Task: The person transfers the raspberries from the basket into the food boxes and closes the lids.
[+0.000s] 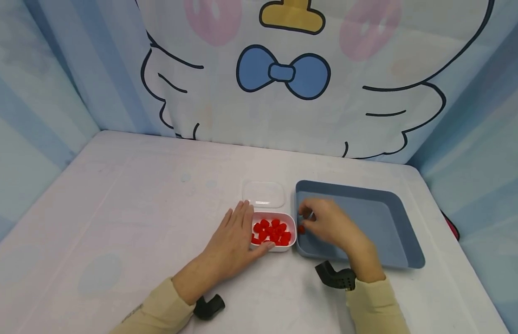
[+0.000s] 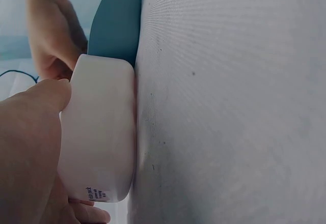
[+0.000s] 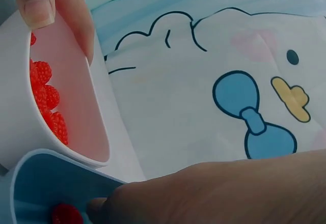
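A white container (image 1: 294,227) holds several red raspberries (image 1: 275,228). My left hand (image 1: 234,241) lies against its left side with straight fingers, the thumb touching the near rim. In the right wrist view that thumb (image 3: 39,11) rests over the rim. My right hand (image 1: 332,225) is over the left end of a blue-grey tray (image 1: 367,222), fingers bent, a gap showing between index finger and thumb. One raspberry (image 1: 301,229) lies in the tray's left end, beside the fingertips; the right wrist view shows this raspberry (image 3: 66,214) close to a fingertip.
A clear lid (image 1: 264,194) lies on the white table (image 1: 158,195) behind the container. The tray's left wall stands right beside the container. A printed curtain (image 1: 284,120) hangs along the back edge, with blue curtains at both sides.
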`<state>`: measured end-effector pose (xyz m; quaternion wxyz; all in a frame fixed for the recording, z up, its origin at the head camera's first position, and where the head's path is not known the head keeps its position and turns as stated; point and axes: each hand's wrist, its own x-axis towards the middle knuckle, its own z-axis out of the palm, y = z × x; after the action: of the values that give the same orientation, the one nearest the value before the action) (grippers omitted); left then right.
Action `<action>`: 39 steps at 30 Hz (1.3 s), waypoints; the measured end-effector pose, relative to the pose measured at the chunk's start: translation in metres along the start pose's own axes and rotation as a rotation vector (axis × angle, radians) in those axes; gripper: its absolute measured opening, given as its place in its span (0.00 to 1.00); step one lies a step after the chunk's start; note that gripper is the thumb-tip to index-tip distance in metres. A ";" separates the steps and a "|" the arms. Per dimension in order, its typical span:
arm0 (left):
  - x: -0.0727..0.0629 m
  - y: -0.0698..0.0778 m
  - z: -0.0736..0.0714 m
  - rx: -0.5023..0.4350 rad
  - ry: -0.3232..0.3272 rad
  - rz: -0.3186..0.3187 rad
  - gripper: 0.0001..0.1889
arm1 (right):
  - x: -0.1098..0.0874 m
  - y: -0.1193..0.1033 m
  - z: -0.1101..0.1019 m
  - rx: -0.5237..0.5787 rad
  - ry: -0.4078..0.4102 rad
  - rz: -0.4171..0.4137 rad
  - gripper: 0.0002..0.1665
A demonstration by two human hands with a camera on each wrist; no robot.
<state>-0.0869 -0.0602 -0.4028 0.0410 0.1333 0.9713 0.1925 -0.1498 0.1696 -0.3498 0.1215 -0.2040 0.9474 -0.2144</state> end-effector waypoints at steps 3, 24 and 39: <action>0.000 0.000 0.000 0.000 0.001 0.000 0.53 | 0.001 0.001 0.003 -0.007 -0.042 0.016 0.13; 0.000 0.001 0.002 0.014 0.007 0.006 0.53 | 0.006 0.000 0.009 -0.069 -0.101 0.039 0.06; 0.000 0.000 0.002 0.018 0.001 0.003 0.53 | 0.007 0.000 0.015 -0.055 -0.127 0.076 0.05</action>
<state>-0.0866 -0.0594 -0.4047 0.0393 0.1350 0.9728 0.1841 -0.1516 0.1615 -0.3638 0.1838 -0.1845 0.9504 -0.1701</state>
